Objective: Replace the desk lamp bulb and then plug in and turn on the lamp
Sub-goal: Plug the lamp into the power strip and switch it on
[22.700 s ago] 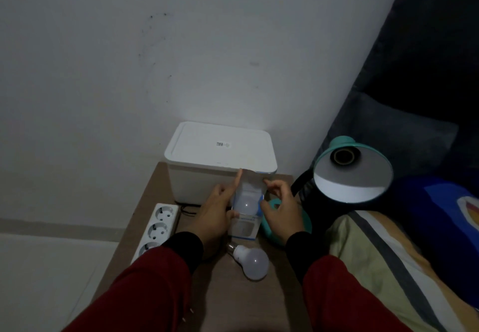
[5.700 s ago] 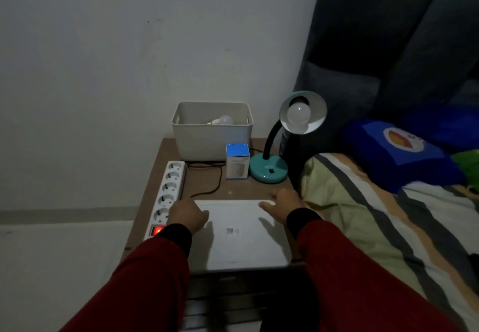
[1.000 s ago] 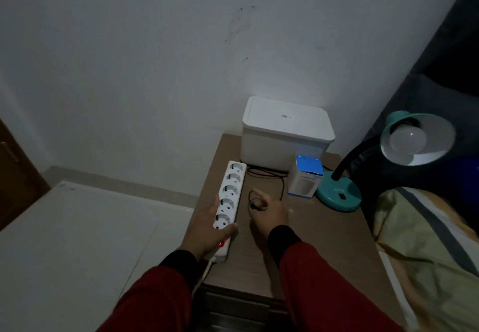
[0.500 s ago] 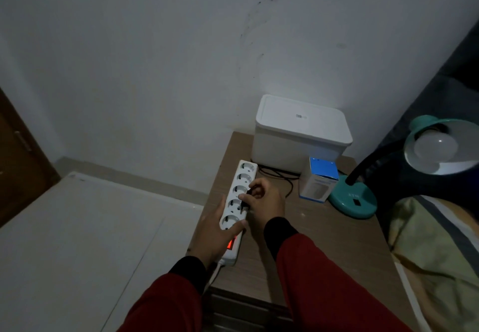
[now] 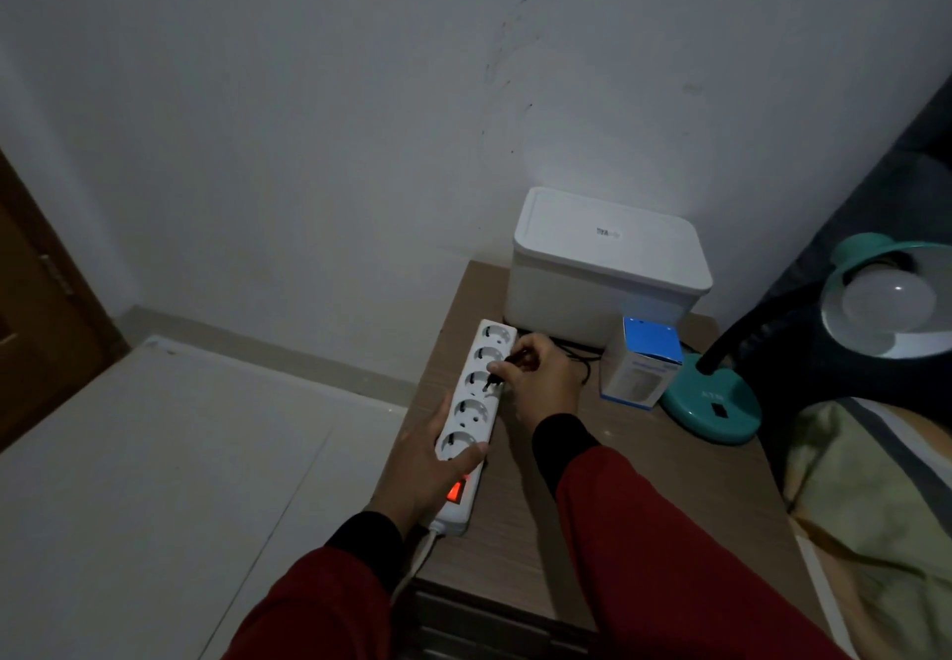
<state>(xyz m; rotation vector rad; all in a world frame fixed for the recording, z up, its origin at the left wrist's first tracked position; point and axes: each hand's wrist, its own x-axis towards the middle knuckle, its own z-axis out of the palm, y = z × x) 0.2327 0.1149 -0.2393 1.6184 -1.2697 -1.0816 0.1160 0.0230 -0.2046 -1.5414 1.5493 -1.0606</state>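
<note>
Right hand [image 5: 541,376] now presses plug [image 5: 507,368] at power strip [image 5: 471,414]; labels unreadable

Pretty dim room overall. There's a white lidded storage box [image 5: 608,268] sitting at the back of the wooden nightstand [image 5: 644,479], right up against the white wall [image 5: 360,118], with a small label on its lid. The wall has a few dark scuff marks above the box. Off to the left the pale floor [image 5: 154,479] runs to a baseboard, and the edge of a brown wooden door [image 5: 36,309] shows at the far left. On the right, a striped blanket [image 5: 876,479] in yellowish, grey and white lies just beside the nightstand, with something dark behind it that I can't really make out.
</note>
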